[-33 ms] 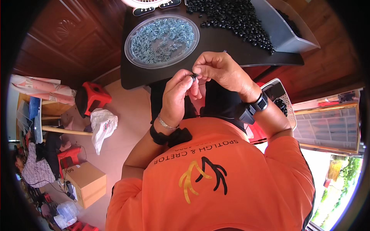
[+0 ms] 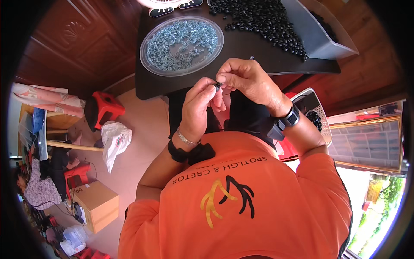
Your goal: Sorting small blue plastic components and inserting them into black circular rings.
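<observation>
My left hand is closed, pinching a small black piece between thumb and fingers. It looks like the black pieces heaped on the table. My right hand is closed too, its thumb and forefinger pinched together right at that piece; whatever they hold is too small to make out. Both hands meet just off the table's near edge. Beyond them a round clear plastic tray holds many tiny, shiny bluish-silver pieces. A heap of black pieces spreads on the table to the right of it.
The black table has a grey scoop-shaped bin at its right. A light basket with black pieces stands below, on my right. On the left are a red stool, a white bag, a cardboard box and a seated person.
</observation>
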`<state>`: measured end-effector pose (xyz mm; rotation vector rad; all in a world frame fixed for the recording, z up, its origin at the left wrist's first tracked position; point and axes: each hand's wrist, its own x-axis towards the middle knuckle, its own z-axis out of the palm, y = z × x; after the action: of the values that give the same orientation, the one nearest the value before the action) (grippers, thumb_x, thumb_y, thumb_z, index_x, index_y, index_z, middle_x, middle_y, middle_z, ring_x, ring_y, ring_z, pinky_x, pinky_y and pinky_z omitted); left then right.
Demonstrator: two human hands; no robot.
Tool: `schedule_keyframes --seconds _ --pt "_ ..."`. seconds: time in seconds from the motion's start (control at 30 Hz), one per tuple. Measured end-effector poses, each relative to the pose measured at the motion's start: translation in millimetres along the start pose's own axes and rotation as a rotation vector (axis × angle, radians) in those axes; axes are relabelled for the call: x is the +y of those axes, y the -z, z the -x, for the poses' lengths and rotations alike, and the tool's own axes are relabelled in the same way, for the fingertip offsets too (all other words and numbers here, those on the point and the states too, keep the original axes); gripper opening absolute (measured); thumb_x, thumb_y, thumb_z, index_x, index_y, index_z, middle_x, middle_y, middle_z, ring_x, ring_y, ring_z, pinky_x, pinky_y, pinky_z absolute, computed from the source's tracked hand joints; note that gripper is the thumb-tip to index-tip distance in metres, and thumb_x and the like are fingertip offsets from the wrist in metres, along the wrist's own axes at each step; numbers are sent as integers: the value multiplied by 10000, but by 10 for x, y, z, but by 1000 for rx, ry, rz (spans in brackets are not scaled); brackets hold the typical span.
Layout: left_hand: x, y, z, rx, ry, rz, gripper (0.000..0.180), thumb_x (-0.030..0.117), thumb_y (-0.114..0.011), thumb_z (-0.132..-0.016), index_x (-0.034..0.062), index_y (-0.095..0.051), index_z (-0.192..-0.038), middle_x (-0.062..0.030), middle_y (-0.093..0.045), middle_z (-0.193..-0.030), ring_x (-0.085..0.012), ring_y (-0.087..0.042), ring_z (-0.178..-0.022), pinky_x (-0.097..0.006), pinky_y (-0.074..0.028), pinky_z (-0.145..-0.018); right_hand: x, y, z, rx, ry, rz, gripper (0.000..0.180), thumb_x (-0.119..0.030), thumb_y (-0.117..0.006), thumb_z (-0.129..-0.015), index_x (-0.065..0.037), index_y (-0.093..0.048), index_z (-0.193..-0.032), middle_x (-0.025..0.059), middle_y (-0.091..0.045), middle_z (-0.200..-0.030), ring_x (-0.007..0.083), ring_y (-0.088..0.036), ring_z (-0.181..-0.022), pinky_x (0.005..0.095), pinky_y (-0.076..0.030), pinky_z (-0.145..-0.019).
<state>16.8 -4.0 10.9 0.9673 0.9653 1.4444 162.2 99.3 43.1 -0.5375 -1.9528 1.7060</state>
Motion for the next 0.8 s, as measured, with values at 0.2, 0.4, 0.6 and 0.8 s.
schedule_keyframes --seconds 0.2,0.4,0.6,0.8 --pt "-44 9 -12 -7 -9 74 268 272 -430 -952 23 -516 -903 -56 -514 -721 -171 -548 -668 -280 -425 -636 -107 -201 126 107 23 -78 158 -91 -592 -941 45 -569 -865 85 -640 -731 158 -646 -631 284 -556 -621" --pt "-76 -7 -33 9 -25 139 260 255 -401 -963 22 -512 -934 -65 -532 -749 -170 -551 -684 -285 -432 -639 169 -244 83 318 458 393 135 -70 -610 -928 55 -608 -979 84 -631 -729 134 -619 -640 282 -527 -599" --pt "-102 34 -35 -37 -34 118 266 257 -401 -959 17 -512 -946 -67 -543 -757 -172 -555 -695 -280 -430 -642 90 -138 107 33 61 -368 107 -24 -608 -914 52 -599 -988 98 -637 -765 169 -622 -653 291 -535 -609" --pt "-99 11 -45 -47 -17 118 278 265 -409 -953 9 -517 -955 -68 -548 -756 -174 -558 -698 -275 -426 -644 108 -89 120 43 18 -472 110 -30 -631 -897 36 -607 -983 104 -641 -745 179 -627 -625 309 -542 -586"
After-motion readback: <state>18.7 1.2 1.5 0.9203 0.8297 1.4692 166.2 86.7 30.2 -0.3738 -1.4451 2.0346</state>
